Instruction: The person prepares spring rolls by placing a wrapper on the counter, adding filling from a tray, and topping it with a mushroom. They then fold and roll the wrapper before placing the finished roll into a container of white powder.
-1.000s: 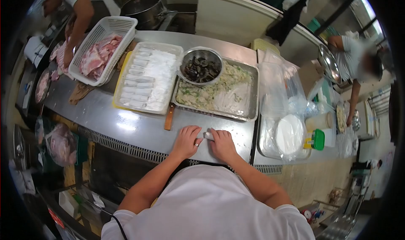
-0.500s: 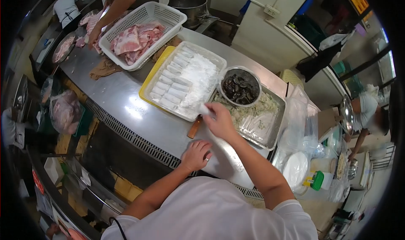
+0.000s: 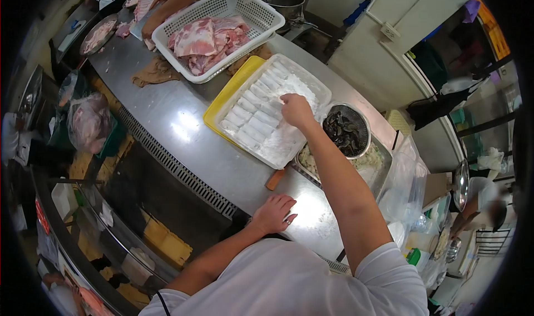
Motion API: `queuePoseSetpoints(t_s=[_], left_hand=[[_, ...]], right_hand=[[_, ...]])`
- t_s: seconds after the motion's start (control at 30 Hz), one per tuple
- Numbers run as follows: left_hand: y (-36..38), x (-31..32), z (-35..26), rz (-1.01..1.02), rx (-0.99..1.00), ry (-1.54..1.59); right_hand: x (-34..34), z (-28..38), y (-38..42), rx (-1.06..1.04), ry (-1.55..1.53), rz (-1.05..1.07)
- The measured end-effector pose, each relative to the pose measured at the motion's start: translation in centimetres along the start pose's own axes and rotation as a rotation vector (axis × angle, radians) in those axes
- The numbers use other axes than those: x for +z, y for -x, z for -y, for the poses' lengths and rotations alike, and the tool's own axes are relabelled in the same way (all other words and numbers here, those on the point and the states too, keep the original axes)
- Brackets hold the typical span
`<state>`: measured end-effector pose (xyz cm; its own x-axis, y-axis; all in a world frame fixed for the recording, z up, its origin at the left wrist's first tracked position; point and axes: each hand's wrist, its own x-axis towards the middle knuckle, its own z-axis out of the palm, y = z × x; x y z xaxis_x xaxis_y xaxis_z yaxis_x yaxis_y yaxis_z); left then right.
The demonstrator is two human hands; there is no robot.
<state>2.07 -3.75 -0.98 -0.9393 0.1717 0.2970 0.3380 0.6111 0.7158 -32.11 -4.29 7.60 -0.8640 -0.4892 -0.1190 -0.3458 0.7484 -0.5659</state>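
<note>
A white tray [image 3: 321,84] of white powder holds rows of pale, powder-coated rolls [image 3: 249,117] and rests on a yellow tray [image 3: 214,109]. My right hand [image 3: 296,110] is over the powder at the right end of the rows, its fingers pressed together; anything between them is too small to make out. My left hand [image 3: 272,213] lies on the steel table near its front edge, fingers somewhat apart and holding nothing. Between that hand and the white tray is a wooden handle [image 3: 275,179]. A round basket of dark shrimp-like pieces [image 3: 346,131] sits over a metal tray of pale chopped food [image 3: 367,162].
A white basket [image 3: 267,17] of raw meat stands at the back left beside a brown cloth [image 3: 154,72]. Another person's hands [image 3: 156,24] work by it. Plastic containers [image 3: 403,171] stand on the right. A further person is at the far right.
My right hand has moved up and away from near the wooden handle to over the powder. My left hand remains on the table. The view has shifted, so the trays appear farther right.
</note>
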Motion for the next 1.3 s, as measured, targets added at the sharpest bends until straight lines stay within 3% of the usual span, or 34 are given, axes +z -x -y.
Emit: queuePoseSetpoints(t_s=[0.17, 0.37, 0.47, 0.67, 0.8, 0.97, 1.13, 1.3], left_hand=[[0.1, 0.1, 0.2, -0.016, 0.040, 0.011], [0.2, 0.4, 0.4, 0.032, 0.035, 0.032], [0.0, 0.3, 0.7, 0.033, 0.058, 0.037], [0.3, 0.2, 1.0, 0.081, 0.057, -0.026], [0.1, 0.9, 1.0, 0.030, 0.089, 0.005], [-1.4, 3.5, -0.7, 0.087, 0.034, 0.051], [-4.6, 9.2, -8.7, 0.330, 0.095, 0.234], [-3.2, 11.7, -13.6, 0.455, 0.151, 0.310]], right_hand=[[0.8, -0.9, 0.1, 0.017, 0.012, 0.040], [-1.0, 3.8, 7.6, -0.018, 0.204, -0.319], [0.3, 2.9, 14.8, -0.157, 0.072, -0.542], [3.8, -2.7, 34.8, 0.187, 0.007, -0.305], [5.5, -5.8, 45.5, 0.388, -0.042, -0.358], [4.9, -7.7, 51.5, 0.640, -0.040, -0.549], [0.3, -12.2, 54.7, 0.739, 0.045, -0.762], [-4.5, -19.4, 59.2, 0.883, 0.359, -0.763]])
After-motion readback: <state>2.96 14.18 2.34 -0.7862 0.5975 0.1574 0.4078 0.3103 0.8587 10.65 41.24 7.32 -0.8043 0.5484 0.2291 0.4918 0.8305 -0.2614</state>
